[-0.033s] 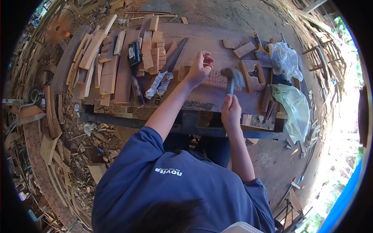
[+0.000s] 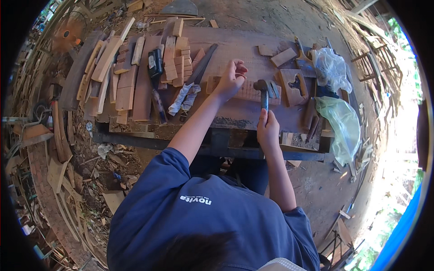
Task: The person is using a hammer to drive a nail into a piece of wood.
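My right hand [image 2: 268,130] is closed around the blue-grey handle of a claw hammer [image 2: 264,100]. The hammer's head is over the right part of a wooden block [image 2: 247,91] that lies crosswise on the bench and carries a row of marks. Whether the head touches the block I cannot tell. My left hand [image 2: 231,80] is at the block's left half, fingers loosely curled and a gap showing at the thumb; I see nothing held in it. Just left of it lies a handsaw [image 2: 205,63] with a cloth-wrapped handle.
Wooden pieces [image 2: 126,86] crowd the bench's left side, with a dark green tool [image 2: 155,63] among them. A wooden block with a dark cutout [image 2: 294,88], a brush [image 2: 304,58], a clear plastic bag [image 2: 332,70] and a greenish bag [image 2: 340,122] lie right. Wood scraps cover the ground at left.
The hammer's head, blurred by motion before, now shows sharply and sits slightly left of where it was. Both arms keep nearly the same position.
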A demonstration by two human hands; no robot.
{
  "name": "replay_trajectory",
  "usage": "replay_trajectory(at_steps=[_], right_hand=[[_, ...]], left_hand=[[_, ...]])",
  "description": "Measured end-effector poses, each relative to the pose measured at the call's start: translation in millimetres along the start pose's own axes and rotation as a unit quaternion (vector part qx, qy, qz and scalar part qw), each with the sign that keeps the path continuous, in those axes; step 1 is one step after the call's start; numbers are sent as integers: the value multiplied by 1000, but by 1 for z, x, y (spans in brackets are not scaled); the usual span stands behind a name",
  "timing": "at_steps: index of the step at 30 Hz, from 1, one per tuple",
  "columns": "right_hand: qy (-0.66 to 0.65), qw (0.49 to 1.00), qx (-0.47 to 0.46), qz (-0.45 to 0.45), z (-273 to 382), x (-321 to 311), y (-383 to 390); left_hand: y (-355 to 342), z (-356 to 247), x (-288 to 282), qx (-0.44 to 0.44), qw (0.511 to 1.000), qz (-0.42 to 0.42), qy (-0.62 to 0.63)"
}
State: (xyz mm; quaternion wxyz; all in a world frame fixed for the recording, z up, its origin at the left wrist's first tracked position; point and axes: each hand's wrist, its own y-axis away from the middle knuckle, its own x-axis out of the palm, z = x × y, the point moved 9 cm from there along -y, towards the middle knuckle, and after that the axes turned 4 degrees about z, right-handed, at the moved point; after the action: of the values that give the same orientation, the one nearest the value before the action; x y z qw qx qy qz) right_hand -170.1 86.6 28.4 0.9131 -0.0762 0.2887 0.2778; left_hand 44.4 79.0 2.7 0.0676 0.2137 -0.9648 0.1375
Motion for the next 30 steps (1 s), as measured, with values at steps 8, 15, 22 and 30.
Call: replay_trajectory(at_steps=[8,15,22,30], right_hand=[[-185,982,27,-16,-3,-10,14],[-84,995,59,22,14,6,-3],[-333,940,66,14,-25,-6,52],[-371,920,113,-66,-118,-56,84]], left_hand=[[1,5,-4,-19,1000,4,-5],[1,3,-8,-25,999,-27,22],[-2,8,-4,-57,998,-23,32],[-39,-4,84,47,924,54,-376]])
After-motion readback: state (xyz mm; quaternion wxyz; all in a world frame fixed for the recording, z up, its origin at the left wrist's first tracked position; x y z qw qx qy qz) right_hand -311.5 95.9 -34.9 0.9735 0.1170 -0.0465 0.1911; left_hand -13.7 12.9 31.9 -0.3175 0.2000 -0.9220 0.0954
